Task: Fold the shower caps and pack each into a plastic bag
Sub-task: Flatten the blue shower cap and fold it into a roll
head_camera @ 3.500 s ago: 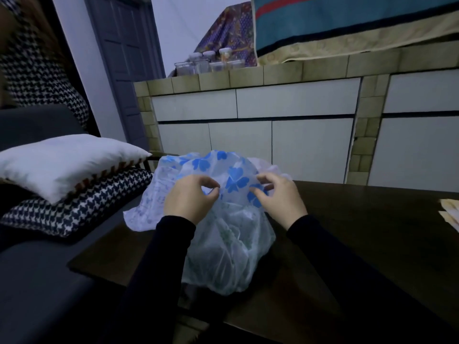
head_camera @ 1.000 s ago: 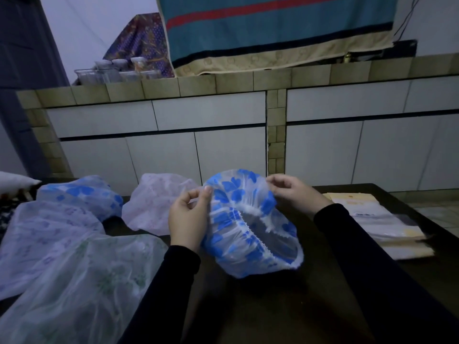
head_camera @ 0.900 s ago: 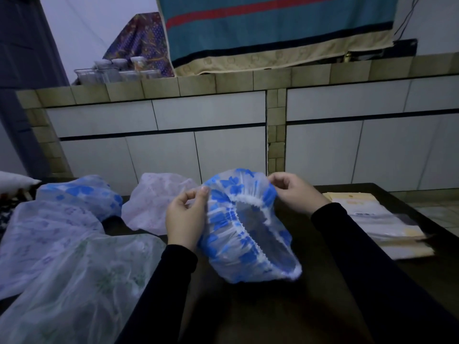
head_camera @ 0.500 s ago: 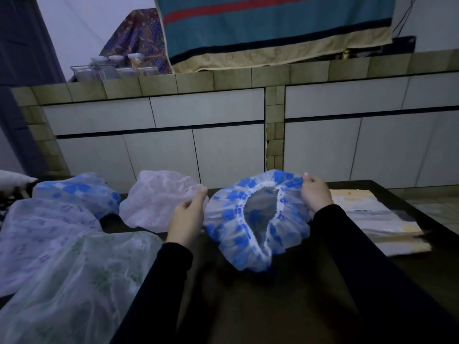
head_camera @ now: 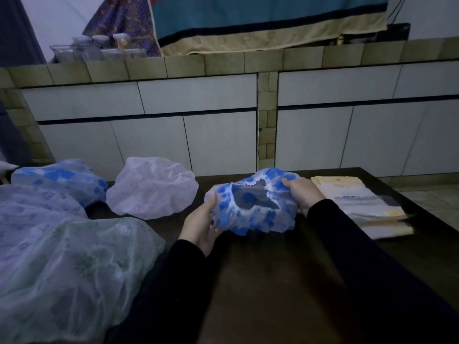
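Where fingers [head_camera: 289, 182] grip blue cap [head_camera: 250, 212], fingertips hidden, bags [head_camera: 367, 207] blurred

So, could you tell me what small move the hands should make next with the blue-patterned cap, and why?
Probably lower the shower cap onto the bare table and press it flat for the first fold. The left hand and right hand grip opposite sides, its gathered opening faces up, and it remains puffy and unfolded.

Head cam, fwd/down, close over dark table [head_camera: 273, 281], only view.
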### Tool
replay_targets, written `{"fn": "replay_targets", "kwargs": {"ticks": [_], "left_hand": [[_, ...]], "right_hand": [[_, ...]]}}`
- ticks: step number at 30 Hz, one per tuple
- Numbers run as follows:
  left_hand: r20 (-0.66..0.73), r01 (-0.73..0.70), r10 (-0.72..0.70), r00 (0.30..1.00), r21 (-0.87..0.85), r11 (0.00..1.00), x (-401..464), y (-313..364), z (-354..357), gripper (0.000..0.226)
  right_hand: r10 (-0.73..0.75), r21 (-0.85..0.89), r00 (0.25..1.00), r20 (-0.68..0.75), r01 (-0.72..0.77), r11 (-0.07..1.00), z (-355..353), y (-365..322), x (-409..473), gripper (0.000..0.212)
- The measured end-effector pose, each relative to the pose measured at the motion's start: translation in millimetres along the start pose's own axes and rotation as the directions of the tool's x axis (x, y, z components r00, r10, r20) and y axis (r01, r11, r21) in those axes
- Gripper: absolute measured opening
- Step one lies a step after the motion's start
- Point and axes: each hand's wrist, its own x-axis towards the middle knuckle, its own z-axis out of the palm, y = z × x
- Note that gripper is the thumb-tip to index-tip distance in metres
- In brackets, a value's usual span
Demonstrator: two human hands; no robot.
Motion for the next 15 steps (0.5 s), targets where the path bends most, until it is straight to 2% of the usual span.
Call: {"fn": "replay_targets", "kwargs": {"ticks": [1,3,5,7,9,11,12,14,15], "left_hand": [[-0.027,-0.027,0.027,0.999,0.01,1.0,1.0,-2.6,2.4,0.037],[-0.186,-0.162,0.175,0.967,0.081,0.983,6.5,-4.5,1.8,0.038],[-0.326,-0.254,0.345,0.88,0.29,0.923,9.7,-1.6,-2.4,0.024],[-0.366,-0.239,0.455,0.811,0.503,0.831,9.1,2.6,-7.6,0.017],[-0.322,-0.21,0.486,0.812,0.616,0.759,8.6,3.9,-12.5,0.014],[-0.232,-0.188,0.472,0.851,0.703,0.685,6.8,1.2,-12.5,0.03],[-0.178,-0.186,0.476,0.861,0.762,0.62,4.5,-0.2,-10.7,0.041],[-0.1,-0.192,0.535,0.839,0.865,0.463,-2.7,-1.4,-6.4,0.053],[-0.061,-0.21,0.597,0.8,0.904,0.373,-6.7,-1.1,-5.6,0.057]], "right_hand": [[-0.009,-0.004,1.0,-0.03,0.009,1.0,-0.2,7.2,6.8,0.015],[-0.026,-0.042,0.998,-0.065,0.023,0.999,1.3,10.5,4.0,0.014],[-0.092,-0.236,0.99,-0.111,0.064,0.97,0.8,9.9,-4.6,0.022],[-0.153,-0.414,0.973,-0.175,0.068,0.908,0.7,12.2,-8.0,0.03],[-0.182,-0.448,0.967,-0.177,0.085,0.89,1.8,13.6,-13.1,0.036],[-0.268,-0.494,0.941,-0.204,0.138,0.858,3.1,10.8,-20.1,0.045],[-0.359,-0.585,0.907,-0.219,0.172,0.792,3.2,8.6,-23.1,0.047],[-0.611,-0.76,0.769,-0.188,0.28,0.586,2.7,0.4,-34.0,0.042],[-0.716,-0.784,0.686,-0.131,0.37,0.498,3.4,-5.2,-40.9,0.036]]}}
